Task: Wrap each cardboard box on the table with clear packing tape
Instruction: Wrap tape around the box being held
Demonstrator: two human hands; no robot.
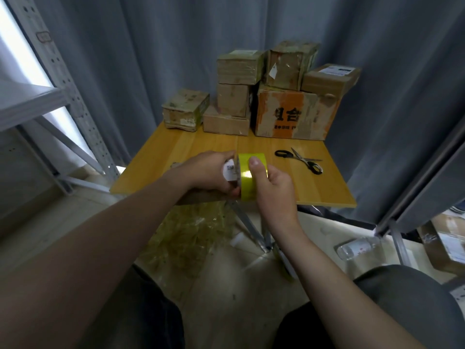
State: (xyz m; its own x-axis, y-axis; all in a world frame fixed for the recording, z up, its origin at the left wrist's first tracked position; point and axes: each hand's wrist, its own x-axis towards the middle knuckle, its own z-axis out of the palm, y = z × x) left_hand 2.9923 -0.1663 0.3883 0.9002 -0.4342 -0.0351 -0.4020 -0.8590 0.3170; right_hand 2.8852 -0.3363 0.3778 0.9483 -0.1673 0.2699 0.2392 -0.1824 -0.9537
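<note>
Both hands are closed on the tape roll, which hangs just above the near edge of the wooden table, about midway along that edge. The roll stands on its rim with its yellow-green band facing up and toward the camera, and its core axis runs left to right, parallel to the table's near edge. The left hand cups the roll's left face, where a white label with a printed code (too small to read) shows between the fingers. The right hand grips from the right, its thumb pressed on top of the band. At the table's far edge the cardboard boxes are stacked, the largest one printed orange. Black-handled scissors lie open on the table's right half, apart from the boxes. Under the table lies crumpled clear tape.
</note>
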